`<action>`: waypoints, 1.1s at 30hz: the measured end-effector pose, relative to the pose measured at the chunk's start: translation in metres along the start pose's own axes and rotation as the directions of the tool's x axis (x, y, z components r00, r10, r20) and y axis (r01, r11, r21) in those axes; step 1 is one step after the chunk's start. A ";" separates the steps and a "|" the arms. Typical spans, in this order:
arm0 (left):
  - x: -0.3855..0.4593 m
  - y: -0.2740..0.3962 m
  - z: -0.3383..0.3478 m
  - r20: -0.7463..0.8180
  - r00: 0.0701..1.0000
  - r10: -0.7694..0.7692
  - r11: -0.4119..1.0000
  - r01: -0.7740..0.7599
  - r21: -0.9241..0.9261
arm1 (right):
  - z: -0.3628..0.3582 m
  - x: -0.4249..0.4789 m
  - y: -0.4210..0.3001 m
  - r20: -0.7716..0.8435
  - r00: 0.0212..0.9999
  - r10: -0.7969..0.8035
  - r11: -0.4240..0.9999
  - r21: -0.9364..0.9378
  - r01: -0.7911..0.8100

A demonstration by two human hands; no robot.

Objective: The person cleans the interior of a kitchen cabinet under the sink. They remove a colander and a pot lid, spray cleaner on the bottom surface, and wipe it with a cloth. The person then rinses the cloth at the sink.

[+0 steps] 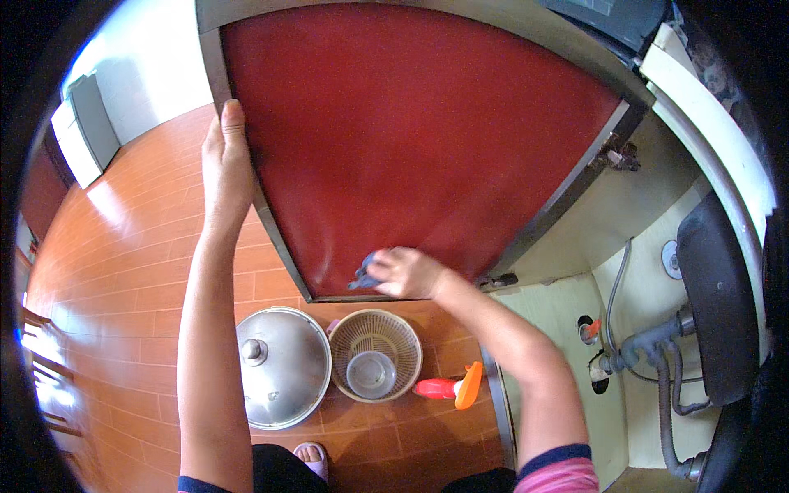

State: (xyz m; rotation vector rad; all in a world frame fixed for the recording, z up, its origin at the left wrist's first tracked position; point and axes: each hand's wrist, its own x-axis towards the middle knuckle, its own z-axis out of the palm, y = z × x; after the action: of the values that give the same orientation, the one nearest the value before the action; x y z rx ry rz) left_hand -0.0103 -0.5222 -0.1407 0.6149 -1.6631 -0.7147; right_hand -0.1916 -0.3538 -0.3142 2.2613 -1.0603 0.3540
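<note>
A cabinet door with a red panel (400, 148) and a dark metal frame stands swung out from the sink cabinet. My left hand (229, 163) grips the door's outer left edge, thumb on the frame. Near the bottom of the panel, my right hand (404, 273) holds a bunched blue-grey cloth (365, 273) against the red surface; the hand is slightly blurred. The hinges are at the door's right side, where the upper one (621, 157) looks rusty.
Below the door, a steel pot lid (285, 368), a plastic basket (405, 326) holding a clear bowl (371, 374), and a red spray bottle with orange trigger (436, 388) stand on the tiled floor. Inside the cabinet at right are a sink basin (718, 296) and drain pipes (653, 342).
</note>
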 end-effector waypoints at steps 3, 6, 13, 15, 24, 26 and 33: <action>0.002 -0.002 -0.009 0.018 1.000 -0.015 1.000 0.015 0.005 | -0.093 0.024 0.033 -0.194 0.964 0.184 0.963 -0.163 -0.216; 0.003 0.002 -0.014 0.024 1.000 -0.017 1.000 0.017 0.000 | -0.172 0.024 0.077 -0.546 0.771 0.328 0.842 -0.201 -0.500; -0.005 0.011 0.006 -0.032 0.996 -0.083 0.994 0.080 -0.069 | -0.133 -0.039 0.065 -0.749 0.462 0.476 0.561 -0.146 -0.815; -0.010 -0.011 -0.005 0.079 0.995 -0.063 0.987 0.074 -0.145 | -0.086 -0.043 0.018 -0.439 0.548 0.712 0.592 -0.044 -0.804; -0.165 0.062 -0.013 0.313 0.789 -0.529 0.583 0.606 -0.541 | -0.029 -0.170 -0.065 0.117 0.642 0.757 0.652 -0.094 -0.752; -0.201 0.074 -0.010 0.430 0.703 -0.567 0.477 0.705 -0.524 | -0.048 -0.192 -0.088 0.034 0.539 0.842 0.539 -0.031 -0.841; -0.248 0.034 0.002 0.679 0.213 -0.703 0.038 0.964 -0.263 | -0.147 -0.257 -0.090 -0.523 -0.174 0.834 -0.088 0.185 -0.979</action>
State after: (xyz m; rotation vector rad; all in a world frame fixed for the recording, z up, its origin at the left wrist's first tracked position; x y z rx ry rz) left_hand 0.0355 -0.3188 -0.2790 0.9890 -0.9564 -2.4210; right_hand -0.2861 -0.0621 -0.3584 0.4415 -2.1340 1.2155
